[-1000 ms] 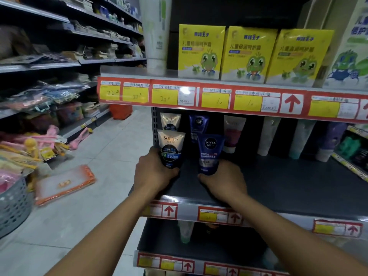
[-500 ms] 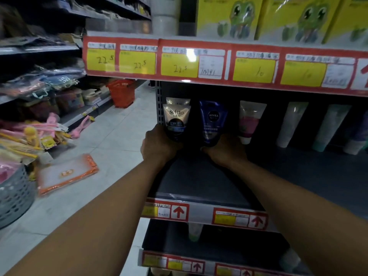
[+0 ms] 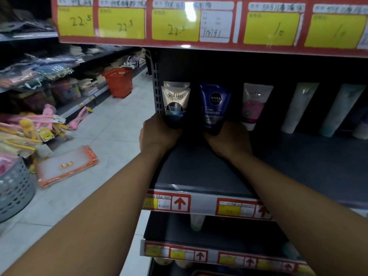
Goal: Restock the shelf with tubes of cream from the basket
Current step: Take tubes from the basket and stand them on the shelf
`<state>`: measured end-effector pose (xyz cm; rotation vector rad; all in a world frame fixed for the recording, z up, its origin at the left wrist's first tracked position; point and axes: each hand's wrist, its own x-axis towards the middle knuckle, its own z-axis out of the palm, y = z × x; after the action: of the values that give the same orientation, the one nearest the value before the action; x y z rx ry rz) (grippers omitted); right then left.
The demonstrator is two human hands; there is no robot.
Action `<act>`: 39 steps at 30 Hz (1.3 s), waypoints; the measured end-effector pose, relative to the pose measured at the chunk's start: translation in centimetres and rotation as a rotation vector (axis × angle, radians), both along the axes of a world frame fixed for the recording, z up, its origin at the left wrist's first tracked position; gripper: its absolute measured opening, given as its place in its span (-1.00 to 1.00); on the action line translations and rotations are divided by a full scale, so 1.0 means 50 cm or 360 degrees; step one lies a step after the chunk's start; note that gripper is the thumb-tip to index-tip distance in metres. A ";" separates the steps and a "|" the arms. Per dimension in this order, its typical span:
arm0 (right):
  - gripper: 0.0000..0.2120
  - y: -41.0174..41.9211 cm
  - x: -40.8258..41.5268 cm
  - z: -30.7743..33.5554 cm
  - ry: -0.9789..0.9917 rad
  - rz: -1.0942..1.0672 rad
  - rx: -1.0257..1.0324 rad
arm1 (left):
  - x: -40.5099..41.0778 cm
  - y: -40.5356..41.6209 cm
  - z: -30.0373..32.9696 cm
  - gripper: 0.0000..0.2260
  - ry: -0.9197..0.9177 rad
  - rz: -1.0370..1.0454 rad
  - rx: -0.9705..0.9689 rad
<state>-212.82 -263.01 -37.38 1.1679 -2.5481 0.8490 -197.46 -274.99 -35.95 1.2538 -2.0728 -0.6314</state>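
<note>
In front of the Nivea Men tube [image 3: 214, 108] the dark shelf board [image 3: 199, 172] lies bare to its front edge, while a pink tube [image 3: 253, 105] stands just to its right, a Softto tube [image 3: 175, 105] to its left, and the price-label rail [image 3: 199, 22] overhangs above.

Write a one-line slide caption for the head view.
Left hand grips a Softto tube, right hand a Nivea tube, both upright on the shelf.

We see a beige Softto tube [image 3: 175, 105] and a blue Nivea tube [image 3: 214, 108] standing cap-down, side by side on the dark shelf [image 3: 199, 172]. Another Softto tube seems to stand right behind the first.
</note>
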 end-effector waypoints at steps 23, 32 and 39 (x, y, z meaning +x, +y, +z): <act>-0.46 -0.005 0.001 -0.001 0.0049 0.0089 0.0024 | -0.010 -0.014 -0.010 -0.53 0.0015 0.0068 -0.0073; -0.50 0.001 0.010 0.006 0.0000 0.0087 0.0030 | -0.010 -0.014 -0.011 -0.54 0.0006 0.0062 -0.0087; -0.48 0.006 0.014 0.011 -0.0025 0.0090 0.0037 | -0.010 -0.016 -0.013 -0.51 -0.0003 0.0066 -0.0088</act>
<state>-212.11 -262.72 -36.83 1.2508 -2.5553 0.8469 -197.95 -275.81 -36.63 1.2631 -2.0461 -0.5506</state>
